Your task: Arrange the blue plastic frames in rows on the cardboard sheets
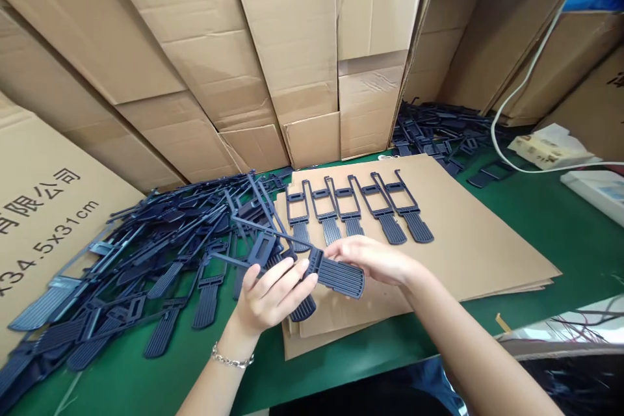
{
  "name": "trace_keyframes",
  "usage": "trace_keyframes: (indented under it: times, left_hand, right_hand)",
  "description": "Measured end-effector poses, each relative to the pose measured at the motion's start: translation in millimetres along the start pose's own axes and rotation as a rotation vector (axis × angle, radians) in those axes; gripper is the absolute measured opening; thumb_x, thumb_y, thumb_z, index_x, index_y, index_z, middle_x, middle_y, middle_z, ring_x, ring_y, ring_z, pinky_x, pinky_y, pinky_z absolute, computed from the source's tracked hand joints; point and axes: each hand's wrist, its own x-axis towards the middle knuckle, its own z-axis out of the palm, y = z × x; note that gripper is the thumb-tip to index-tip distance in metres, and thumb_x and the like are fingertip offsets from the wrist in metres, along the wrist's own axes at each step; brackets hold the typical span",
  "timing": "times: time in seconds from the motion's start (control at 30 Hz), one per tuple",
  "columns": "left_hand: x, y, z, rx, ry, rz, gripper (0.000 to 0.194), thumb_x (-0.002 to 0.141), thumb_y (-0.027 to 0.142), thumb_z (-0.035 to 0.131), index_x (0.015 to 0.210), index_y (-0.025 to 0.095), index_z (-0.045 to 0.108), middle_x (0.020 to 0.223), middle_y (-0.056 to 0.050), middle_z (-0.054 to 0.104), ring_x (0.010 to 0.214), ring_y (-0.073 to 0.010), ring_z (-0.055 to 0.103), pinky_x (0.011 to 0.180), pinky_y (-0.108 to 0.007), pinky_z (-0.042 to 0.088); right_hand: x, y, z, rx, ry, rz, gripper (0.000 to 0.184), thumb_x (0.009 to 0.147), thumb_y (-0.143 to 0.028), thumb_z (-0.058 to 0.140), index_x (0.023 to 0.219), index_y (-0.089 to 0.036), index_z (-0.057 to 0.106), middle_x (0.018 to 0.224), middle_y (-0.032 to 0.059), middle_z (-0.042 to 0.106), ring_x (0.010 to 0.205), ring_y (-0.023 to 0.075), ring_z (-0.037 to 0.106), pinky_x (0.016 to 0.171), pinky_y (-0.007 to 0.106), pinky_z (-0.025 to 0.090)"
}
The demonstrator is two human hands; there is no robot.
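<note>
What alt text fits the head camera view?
Left hand holding navy frames with ribbed paddle ends, right hand close against one, over stacked cardboard sheets on a green tabletop. Five similar frames lie in a row on the sheets; a tangled pile sits to the left.

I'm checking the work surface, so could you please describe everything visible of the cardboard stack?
The cardboard stack is plain tan, made of several flat sheets with edges slightly out of line. It lies on the green table; its visible top looks smooth and unprinted. Five dark frames with ribbed ends rest in a row toward its far side. The left hand is by its left edge, the right hand above it; contact is unclear.
</note>
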Motion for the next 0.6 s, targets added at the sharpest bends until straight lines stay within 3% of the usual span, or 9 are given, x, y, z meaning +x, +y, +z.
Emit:
trace_keyframes:
  times: [0.07, 0.13, 0.27, 0.37, 0.5, 0.6]
  left_hand:
    - [3, 1, 2.9, -0.004, -0.018, 0.030, 0.023, 0.075, 0.012, 0.060, 0.095, 0.024, 0.064, 0.099, 0.004, 0.065, 0.102, -0.0119, 0.055, 0.111, -0.040, 0.012]
    - [6, 3, 6.0, -0.010, -0.019, 0.038, 0.023, 0.077, 0.012, 0.058, 0.095, 0.025, 0.064, 0.100, 0.004, 0.065, 0.109, -0.0133, 0.052, 0.111, -0.044, 0.006]
    - [12, 6, 11.7, -0.025, 0.018, -0.022, 0.027, 0.076, 0.009, 0.058, 0.095, 0.027, 0.063, 0.103, 0.000, 0.064, 0.127, -0.0223, 0.033, 0.106, -0.057, 0.006]
    - [16, 5, 13.7, -0.039, 0.037, -0.071, 0.030, 0.070, 0.005, 0.063, 0.093, 0.024, 0.062, 0.102, -0.005, 0.064, 0.127, -0.0288, 0.030, 0.100, -0.063, 0.015]
    - [14, -1, 13.6, -0.050, 0.025, -0.134, 0.028, 0.068, 0.002, 0.063, 0.089, 0.019, 0.059, 0.099, -0.008, 0.065, 0.123, -0.0281, 0.038, 0.101, -0.062, 0.016]
    - [7, -5, 14.3, -0.059, 0.014, -0.199, 0.022, 0.074, 0.004, 0.058, 0.089, 0.019, 0.059, 0.098, -0.007, 0.065, 0.119, -0.0248, 0.043, 0.103, -0.059, 0.014]
  right_hand:
    - [-10, 3, -3, -0.090, -0.043, 0.062, 0.057, 0.067, -0.053, 0.060, 0.105, -0.012, 0.051, 0.086, 0.0046, 0.056, 0.065, 0.0043, 0.052, 0.053, 0.014, 0.043]
    - [-17, 8, -2, -0.140, -0.035, 0.082, 0.048, 0.073, -0.050, 0.056, 0.103, -0.014, 0.047, 0.084, 0.0034, 0.056, 0.059, 0.0028, 0.050, 0.047, 0.012, 0.039]
    - [-23, 15, 4, -0.055, 0.078, -0.004, 0.039, 0.079, -0.050, 0.047, 0.096, -0.015, 0.040, 0.082, 0.0027, 0.055, 0.060, 0.0023, 0.050, 0.051, 0.012, 0.039]
    - [-31, 18, -8, 0.017, 0.345, -0.106, 0.042, 0.075, -0.050, 0.052, 0.094, -0.015, 0.039, 0.080, 0.0030, 0.054, 0.061, 0.0036, 0.050, 0.056, 0.015, 0.043]
    - [-55, 28, -60, -0.029, 0.849, -0.143, 0.041, 0.073, -0.045, 0.049, 0.101, -0.015, 0.042, 0.093, 0.0062, 0.055, 0.066, 0.0057, 0.052, 0.062, 0.018, 0.046]
    - [-83, 42, -108, -0.298, 1.142, 0.073, 0.042, 0.078, -0.037, 0.032, 0.114, -0.015, 0.042, 0.108, 0.0093, 0.053, 0.086, 0.0093, 0.056, 0.075, 0.020, 0.048]
